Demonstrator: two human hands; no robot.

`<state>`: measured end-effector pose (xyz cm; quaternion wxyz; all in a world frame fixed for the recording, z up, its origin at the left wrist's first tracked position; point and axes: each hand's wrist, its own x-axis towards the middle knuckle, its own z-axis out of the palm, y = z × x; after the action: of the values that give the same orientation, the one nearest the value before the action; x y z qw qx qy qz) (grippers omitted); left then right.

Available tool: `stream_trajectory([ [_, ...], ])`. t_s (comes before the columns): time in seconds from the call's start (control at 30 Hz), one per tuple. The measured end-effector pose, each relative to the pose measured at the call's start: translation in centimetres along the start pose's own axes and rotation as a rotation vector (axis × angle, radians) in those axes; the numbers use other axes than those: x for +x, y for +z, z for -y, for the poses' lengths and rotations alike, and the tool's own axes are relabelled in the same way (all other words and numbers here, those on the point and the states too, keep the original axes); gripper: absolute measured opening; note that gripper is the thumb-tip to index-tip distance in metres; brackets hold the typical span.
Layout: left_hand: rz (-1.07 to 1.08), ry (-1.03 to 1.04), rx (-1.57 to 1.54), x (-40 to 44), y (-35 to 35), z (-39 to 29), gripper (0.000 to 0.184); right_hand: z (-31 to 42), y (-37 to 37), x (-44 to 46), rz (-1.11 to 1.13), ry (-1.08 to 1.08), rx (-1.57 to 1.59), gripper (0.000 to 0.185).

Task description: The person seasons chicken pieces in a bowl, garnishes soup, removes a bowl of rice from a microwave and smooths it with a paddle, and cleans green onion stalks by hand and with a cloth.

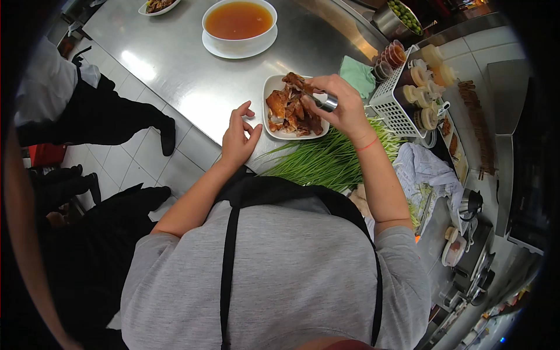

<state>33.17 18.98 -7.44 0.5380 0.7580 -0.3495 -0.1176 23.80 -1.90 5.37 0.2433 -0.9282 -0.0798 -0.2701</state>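
Note:
A square white dish [269, 87] on the steel counter holds browned, chopped roast meat [286, 111]. Over its right side, my right hand [344, 102] is closed around short metal tongs [328, 103]. A dark brown piece of meat [294, 80] is raised at the dish's far edge, by the fingers and the tongs; which of them grips it I cannot tell. To the left of the dish, my left hand [239, 137] is open, fingers apart and holding nothing. Long green chives [326, 154] lie between the dish and my body.
Farther back stands a bowl of orange-brown broth [239, 20] on a white saucer [219, 49]. A white basket [388, 99] of sauce bottles and a green cloth [357, 76] are at right. Other people in dark clothing, one with a black trouser leg [125, 119], stand at left.

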Motion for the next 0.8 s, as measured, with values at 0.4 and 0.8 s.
stream_trajectory([
  [0.4,-0.004,-0.004,-0.002,-0.1,0.0,-0.3,0.054,1.5,1.6,-0.7,0.156,-0.091,-0.055,0.037],
  [0.8,0.009,0.002,0.003,0.0,-0.2,-0.3,0.054,-4.5,-1.3,-1.7,-0.639,0.553,0.41,0.025],
])
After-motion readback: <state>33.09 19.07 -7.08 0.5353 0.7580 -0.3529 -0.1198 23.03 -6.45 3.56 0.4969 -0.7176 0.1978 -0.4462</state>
